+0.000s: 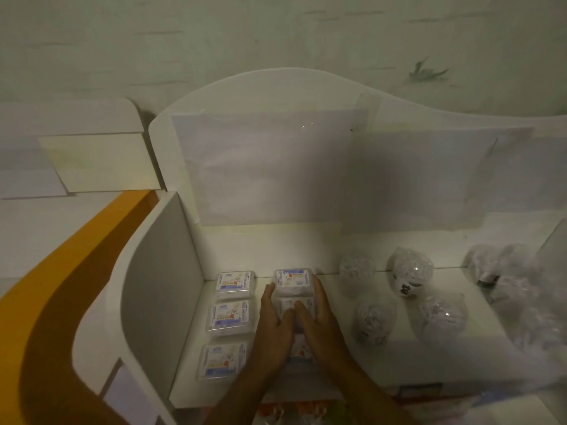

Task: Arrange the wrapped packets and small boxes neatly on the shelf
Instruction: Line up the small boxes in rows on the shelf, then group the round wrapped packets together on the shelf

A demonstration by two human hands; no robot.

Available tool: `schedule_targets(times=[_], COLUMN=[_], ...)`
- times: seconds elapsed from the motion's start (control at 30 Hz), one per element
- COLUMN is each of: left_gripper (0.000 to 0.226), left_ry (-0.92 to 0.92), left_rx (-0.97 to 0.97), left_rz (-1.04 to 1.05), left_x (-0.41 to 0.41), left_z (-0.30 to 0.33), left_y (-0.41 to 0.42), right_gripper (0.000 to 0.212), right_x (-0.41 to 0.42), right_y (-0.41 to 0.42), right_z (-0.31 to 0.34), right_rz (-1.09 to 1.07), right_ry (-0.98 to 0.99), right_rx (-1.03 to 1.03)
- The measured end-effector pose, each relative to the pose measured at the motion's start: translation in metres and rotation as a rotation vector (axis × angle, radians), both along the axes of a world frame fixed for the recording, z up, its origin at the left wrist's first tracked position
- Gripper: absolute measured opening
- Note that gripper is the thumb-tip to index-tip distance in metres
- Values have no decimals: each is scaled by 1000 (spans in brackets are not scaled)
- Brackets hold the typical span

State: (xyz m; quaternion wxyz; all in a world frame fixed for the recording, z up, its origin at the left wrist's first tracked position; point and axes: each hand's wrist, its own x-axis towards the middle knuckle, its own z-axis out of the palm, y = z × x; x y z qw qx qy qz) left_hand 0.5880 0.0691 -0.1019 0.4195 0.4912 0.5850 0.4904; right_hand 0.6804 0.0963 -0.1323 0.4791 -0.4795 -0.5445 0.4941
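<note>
Two hands (299, 325) press straight fingers onto clear boxes (294, 283) (blue-printed labels).

A white shelf (276, 250) fills the middle and lower part of the frame, closed at the left by a curved white side panel (159, 271) and at the back by a wavy-topped white board (276, 96).

Low and left of centre, three small labelled boxes (228, 317) lie flat in a column running from the back towards the lower edge. Just to their right runs a second column of small boxes (294, 280), its nearer ones partly covered by two hands.

On the right half lie several rounded clear-wrapped packets (411, 271), loosely spaced in two rows, with crumpled clear wrapping (527, 302) at the far right edge.
</note>
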Motion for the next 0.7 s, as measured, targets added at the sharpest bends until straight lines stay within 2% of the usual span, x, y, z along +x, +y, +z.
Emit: schedule_targets(times=[0.17, 0.3, 0.4, 0.47, 0.57, 0.7], left_gripper=[47, 54, 50, 42, 39, 50], left_ry=[10, 125, 360, 546, 852, 1183], left_rx=[47, 95, 184, 224, 284, 268], left_rz=[19, 17, -59, -164, -298, -303], left_x=[1, -2, -15, -25, -36, -37], left_z=[-1, 7, 26, 48, 89, 146], left_y=[0, 3, 15, 23, 40, 62], right_gripper=[59, 62, 42, 39, 39, 49], right_x=[2, 5, 9, 13, 21, 55], right_y=[0, 3, 10, 17, 27, 33], right_z=[0, 10, 39, 65, 112, 171], right_rz=[-13, -44, -8, 25, 40, 32], right_ry=[-6, -151, -350, -498, -711, -1119], right_rx=[-11, 37, 103, 151, 246, 346])
